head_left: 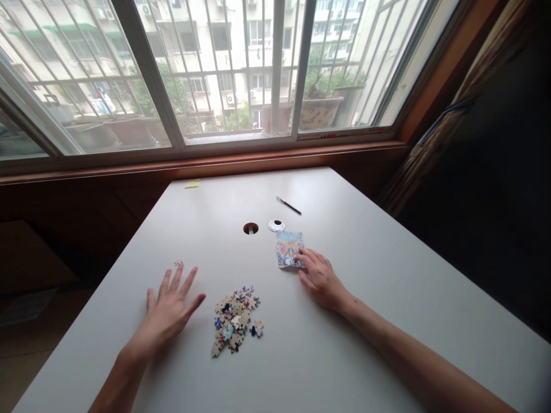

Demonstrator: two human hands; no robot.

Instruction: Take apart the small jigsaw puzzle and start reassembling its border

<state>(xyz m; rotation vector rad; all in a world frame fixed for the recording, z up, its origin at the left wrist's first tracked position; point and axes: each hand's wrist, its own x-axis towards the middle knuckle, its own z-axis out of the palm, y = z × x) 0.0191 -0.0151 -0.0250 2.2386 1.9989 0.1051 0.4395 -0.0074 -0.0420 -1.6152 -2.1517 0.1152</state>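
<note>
A heap of jigsaw pieces (235,318) lies on the white table (379,269) between my two hands. My left hand (167,312) rests flat to the left of the heap, fingers spread and holding nothing. A single loose piece (178,263) lies just beyond its fingertips. My right hand (318,278) lies on the table right of the heap. Its fingertips touch the lower right corner of a small colourful picture card (289,249); the fingers are loosely extended, not wrapped round it.
Beyond the card are a round cable hole (250,228), its silver cap (276,225) and a black pen (288,205). A yellow note (191,184) lies at the far edge. A barred window (224,74) runs behind; a curtain (456,115) hangs at right.
</note>
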